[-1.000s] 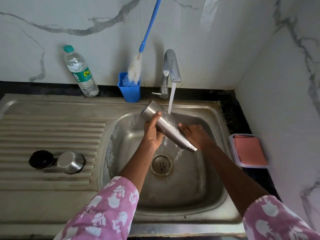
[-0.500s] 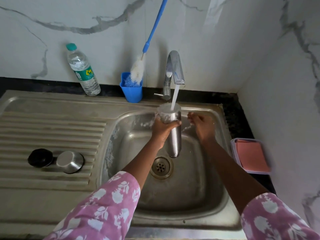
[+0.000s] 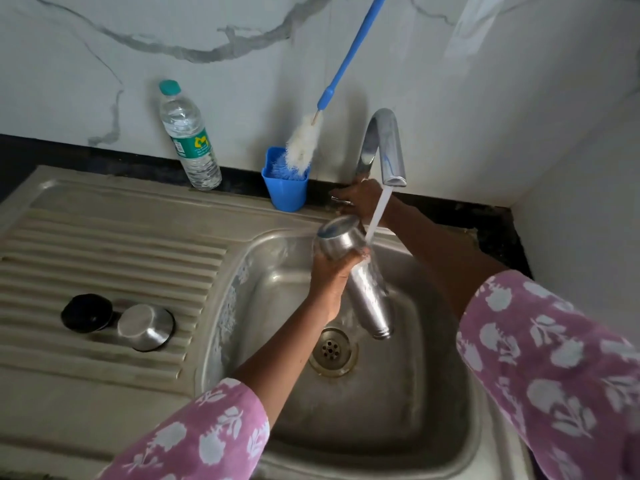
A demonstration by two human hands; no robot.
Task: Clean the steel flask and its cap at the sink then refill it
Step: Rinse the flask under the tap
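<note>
Steel flask point(image 3: 370, 299) is inverted and tilted over the sink basin point(image 3: 398, 410), mouth just above the drain point(image 3: 333, 351); left hand point(image 3: 329, 275) wraps its upper body. Right hand point(image 3: 360, 202) sits at the tap point(image 3: 384, 147) lever; its grip cannot be told. Steel cap point(image 3: 145, 327) lies on the draining board point(image 3: 104, 244), left of the basin. Recommended: hold mouth lowest until drained, gripping firmly; wet steel slips.

Plastic water bottle point(image 3: 188, 140) (teal cap) stands near a blue cup point(image 3: 285, 192) holding, seemingly, a brush point(image 3: 302, 148).
</note>
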